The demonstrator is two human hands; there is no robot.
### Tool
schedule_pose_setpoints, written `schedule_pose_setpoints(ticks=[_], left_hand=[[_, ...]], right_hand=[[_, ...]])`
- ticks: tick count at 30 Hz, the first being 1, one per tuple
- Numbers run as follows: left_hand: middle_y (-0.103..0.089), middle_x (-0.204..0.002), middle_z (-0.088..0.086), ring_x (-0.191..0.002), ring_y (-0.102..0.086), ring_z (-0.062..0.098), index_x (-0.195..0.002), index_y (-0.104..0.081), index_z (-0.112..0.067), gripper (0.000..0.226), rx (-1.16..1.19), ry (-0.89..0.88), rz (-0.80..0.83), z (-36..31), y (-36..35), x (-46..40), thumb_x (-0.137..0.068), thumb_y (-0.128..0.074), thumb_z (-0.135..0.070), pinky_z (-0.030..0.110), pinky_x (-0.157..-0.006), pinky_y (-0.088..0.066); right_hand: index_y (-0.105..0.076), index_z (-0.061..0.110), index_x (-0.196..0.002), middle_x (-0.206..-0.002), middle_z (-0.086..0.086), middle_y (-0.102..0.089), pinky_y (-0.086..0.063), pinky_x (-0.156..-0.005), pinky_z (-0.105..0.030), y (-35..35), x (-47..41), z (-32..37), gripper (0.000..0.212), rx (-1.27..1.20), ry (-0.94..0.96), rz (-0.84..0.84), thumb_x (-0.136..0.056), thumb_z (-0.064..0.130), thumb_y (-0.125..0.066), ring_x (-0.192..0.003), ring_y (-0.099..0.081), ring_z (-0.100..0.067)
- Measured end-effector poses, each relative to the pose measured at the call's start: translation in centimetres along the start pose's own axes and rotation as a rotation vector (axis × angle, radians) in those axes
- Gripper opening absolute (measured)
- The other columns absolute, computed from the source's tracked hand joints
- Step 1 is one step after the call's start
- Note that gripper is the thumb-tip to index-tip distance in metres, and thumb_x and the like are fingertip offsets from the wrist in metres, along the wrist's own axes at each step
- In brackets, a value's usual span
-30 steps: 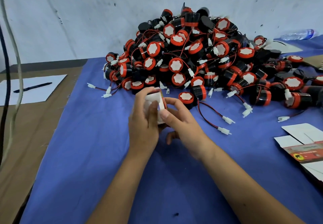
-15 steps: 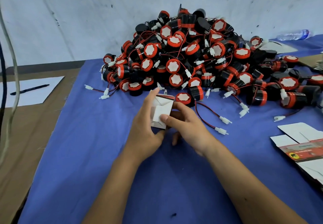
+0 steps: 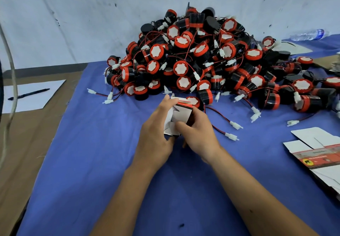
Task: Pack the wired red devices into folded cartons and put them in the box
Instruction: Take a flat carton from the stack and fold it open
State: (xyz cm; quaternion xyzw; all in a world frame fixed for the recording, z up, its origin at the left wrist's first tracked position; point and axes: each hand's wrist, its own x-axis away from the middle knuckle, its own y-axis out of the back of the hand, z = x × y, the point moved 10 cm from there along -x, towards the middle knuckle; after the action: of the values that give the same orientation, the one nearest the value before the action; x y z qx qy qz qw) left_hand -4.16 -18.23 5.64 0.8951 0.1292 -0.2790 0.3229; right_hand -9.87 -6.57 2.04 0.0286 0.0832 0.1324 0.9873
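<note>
Two hands held one small carton (image 3: 178, 118) in the middle of the frame: your left hand (image 3: 156, 134) gripped its side, your right hand (image 3: 196, 132) pinched its flap, below the pile of red devices (image 3: 202, 61).

One carton (image 3: 179, 116), one pen (image 3: 29, 94), one bottle (image 3: 309, 34), dozens of piled devices (image 3: 193, 61).

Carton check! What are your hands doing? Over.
Left hand and right hand both grip the small carton, folding flaps. Device pile behind. Nothing blocking.
</note>
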Motion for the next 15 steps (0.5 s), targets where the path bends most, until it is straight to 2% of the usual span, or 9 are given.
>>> schedule_pose_setpoints(ticks=[2, 3, 5, 6, 10, 15], left_hand=[[-0.052, -0.152, -0.011, -0.13, -0.058, 0.006, -0.149, -0.04, -0.044, 0.096, 0.019, 0.015, -0.017, 0.1, 0.2, 0.0, -0.077, -0.077, 0.008, 0.017, -0.096, -0.053], [-0.056, -0.147, -0.013, -0.126, -0.06, 0.005, -0.148, -0.041, -0.043, 0.094, 0.038, 0.03, -0.031, 0.3, 0.4, -0.1, -0.078, -0.078, 0.006, 0.015, -0.093, -0.053], [-0.058, -0.14, -0.018, -0.121, -0.061, 0.002, -0.148, -0.042, -0.039, 0.089, 0.061, 0.045, -0.045, 0.6, 0.7, 0.0, -0.079, -0.08, 0.002, 0.01, -0.089, -0.05], [-0.058, -0.141, -0.018, -0.123, -0.06, 0.002, -0.149, -0.042, -0.04, 0.089, 0.06, 0.045, -0.038, 0.6, 0.6, 0.0, -0.079, -0.08, 0.001, 0.01, -0.09, -0.05], [-0.05, -0.153, -0.016, -0.132, -0.056, 0.006, -0.15, -0.037, -0.047, 0.096, 0.039, 0.027, 0.007, 0.0, -0.2, 0.1, -0.08, -0.079, 0.002, 0.021, -0.099, -0.053], [-0.049, -0.155, -0.011, -0.133, -0.056, 0.01, -0.151, -0.034, -0.05, 0.096, 0.03, 0.035, 0.036, 0.5, -0.5, 0.4, -0.083, -0.074, 0.003, 0.034, -0.101, -0.055]], right_hand=[[-0.065, 0.025, -0.126, -0.107, 0.003, -0.075, -0.056, -0.057, -0.036, -0.3, -0.1, -0.2, 0.04, -0.068, -0.026, 0.048, -0.092, 0.004, -0.062, -0.089, -0.072, -0.019], [-0.065, 0.022, -0.126, -0.111, 0.002, -0.075, -0.06, -0.07, -0.039, -0.5, -0.2, -0.3, 0.034, -0.126, -0.04, 0.08, -0.095, 0.008, -0.065, -0.099, -0.072, -0.02], [-0.067, 0.016, -0.125, -0.118, -0.003, -0.074, -0.056, -0.097, -0.045, -0.4, -0.3, -0.2, 0.028, -0.228, -0.041, 0.084, -0.097, 0.015, -0.068, -0.114, -0.068, -0.023], [-0.067, 0.014, -0.124, -0.119, -0.005, -0.074, -0.054, -0.102, -0.046, -0.1, -0.4, -0.1, 0.027, -0.273, -0.028, 0.066, -0.096, 0.014, -0.069, -0.117, -0.068, -0.024], [-0.064, 0.006, -0.123, -0.116, -0.012, -0.074, -0.055, -0.099, -0.042, 0.3, -0.5, 0.0, 0.031, -0.426, -0.013, 0.067, -0.094, -0.003, -0.066, -0.114, -0.069, -0.027], [-0.07, 0.012, -0.122, -0.115, -0.009, -0.076, -0.056, -0.096, -0.039, -0.3, -0.7, -0.6, 0.031, -0.331, -0.091, 0.16, -0.094, -0.002, -0.066, -0.112, -0.071, -0.024]])
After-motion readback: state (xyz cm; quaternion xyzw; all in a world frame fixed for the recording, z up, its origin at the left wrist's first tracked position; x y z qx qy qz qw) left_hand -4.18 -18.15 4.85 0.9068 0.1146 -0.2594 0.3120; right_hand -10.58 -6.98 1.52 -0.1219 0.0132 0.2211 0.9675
